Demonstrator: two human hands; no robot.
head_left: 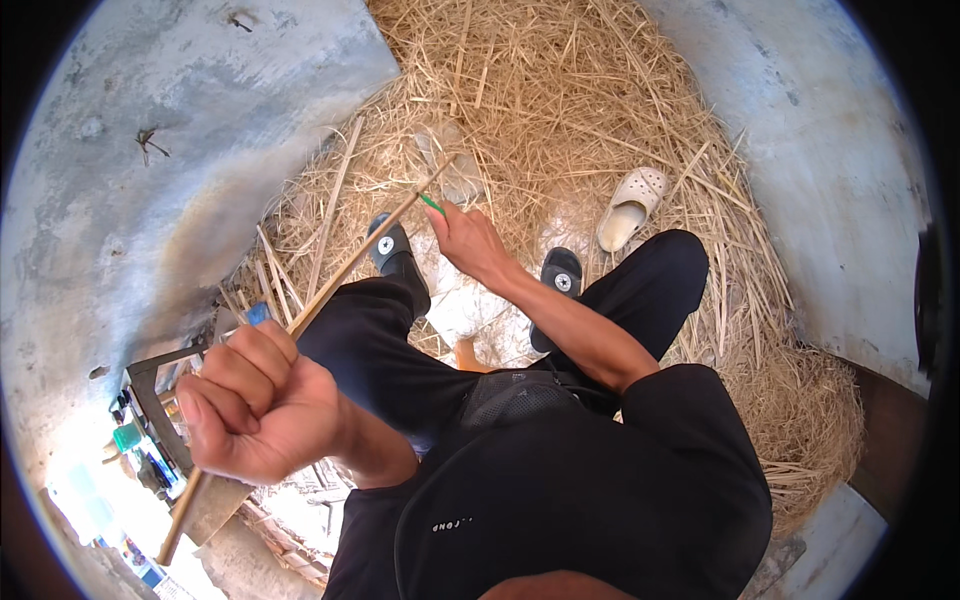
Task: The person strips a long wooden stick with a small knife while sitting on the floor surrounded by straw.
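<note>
Bright light, washed-out glare at lower left, soft sheen on the left wall (215, 190), fisheye bending, black corners, fairly sharp straw (540, 90)

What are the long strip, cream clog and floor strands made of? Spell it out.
Long strip: likely bamboo or wood, matte; tan, straight and slender.
Cream clog: probably moulded foam or rubber, dull; rounded, with round holes.
Floor strands: apparently dry plant fibre, dull; thin, tangled, straw-coloured.

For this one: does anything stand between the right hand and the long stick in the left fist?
Only the slim green object poking out of the right hand; its tip appears to meet the stick toward its upper end. Nothing else visible stands between them.
</note>
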